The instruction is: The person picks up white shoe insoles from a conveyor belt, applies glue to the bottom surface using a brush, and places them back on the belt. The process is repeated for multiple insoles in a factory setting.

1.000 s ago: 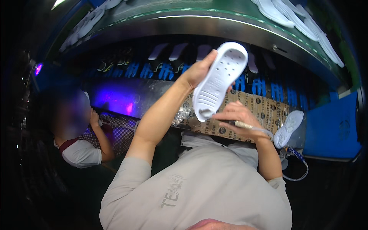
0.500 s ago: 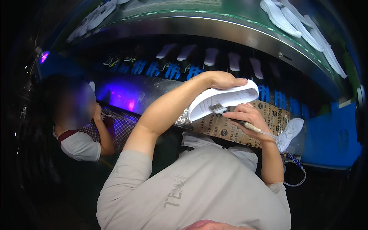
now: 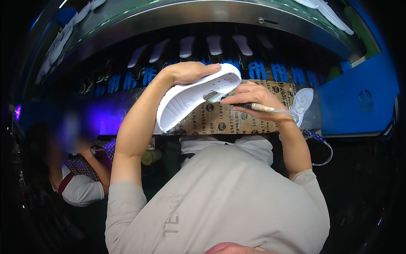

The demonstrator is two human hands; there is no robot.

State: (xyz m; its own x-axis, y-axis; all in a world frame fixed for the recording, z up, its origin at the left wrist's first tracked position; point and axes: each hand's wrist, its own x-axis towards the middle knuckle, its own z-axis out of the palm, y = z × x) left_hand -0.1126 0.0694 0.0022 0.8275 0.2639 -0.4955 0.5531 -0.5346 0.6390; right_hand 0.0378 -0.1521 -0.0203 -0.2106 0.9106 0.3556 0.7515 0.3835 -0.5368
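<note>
My left hand (image 3: 192, 73) grips a white shoe sole (image 3: 173, 108) by its far upper edge, thumb along the rim. The sole is tilted so its hollow inside faces me, with ridges at the near left end and small holes toward the far right end. In my right hand (image 3: 260, 98) is a flat brush (image 3: 243, 105) with a dark handle. Its bristles touch or nearly touch the inside of the sole, near the holes. A clear tube (image 3: 283, 111) runs from the handle's end over my right wrist. Another white sole (image 3: 303, 105) lies beside that wrist.
Printed brown paper (image 3: 253, 122) covers the bench below my hands. Behind it stands a row of purple foot-shaped pieces (image 3: 187, 47) above blue supports (image 3: 257, 71). White soles (image 3: 334, 19) lie on the upper conveyor. A co-worker (image 3: 82, 186) sits at the left; a blue panel (image 3: 359, 101) borders the right.
The brush has moved along the sole's inside, from beside the ridges toward the end with holes. The view has shifted, so the bench and hands appear further left. Both hands keep their hold.
</note>
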